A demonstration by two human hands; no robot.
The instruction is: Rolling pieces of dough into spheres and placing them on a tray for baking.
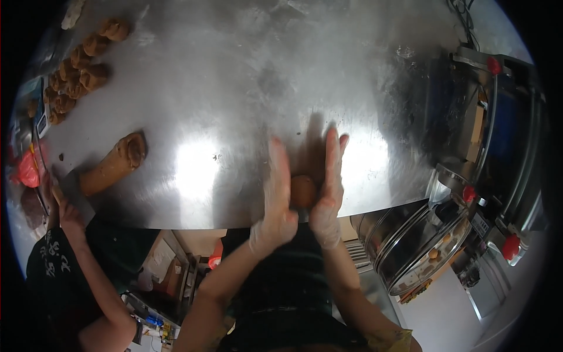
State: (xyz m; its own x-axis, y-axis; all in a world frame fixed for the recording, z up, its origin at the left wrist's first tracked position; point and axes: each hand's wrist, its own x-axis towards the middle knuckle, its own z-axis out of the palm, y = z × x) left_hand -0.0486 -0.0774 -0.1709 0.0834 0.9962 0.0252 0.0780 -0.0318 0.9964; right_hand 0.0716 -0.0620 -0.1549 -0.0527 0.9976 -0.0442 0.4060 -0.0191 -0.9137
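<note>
A small brown dough ball (303, 190) rests at the near edge of the steel table (246, 88), pressed between my two gloved palms. My left hand (275, 196) stands flat against its left side, fingers straight and pointing away from me. My right hand (329, 188) mirrors it on the right side. Both wear thin clear gloves.
A brown dough log (114, 164) lies at the left, where another person's hand (69, 208) holds a metal scraper (75, 190). Several cut dough pieces (76, 73) sit at the far left. A machine with red knobs (498, 135) and round metal sieves (410, 246) stand at right.
</note>
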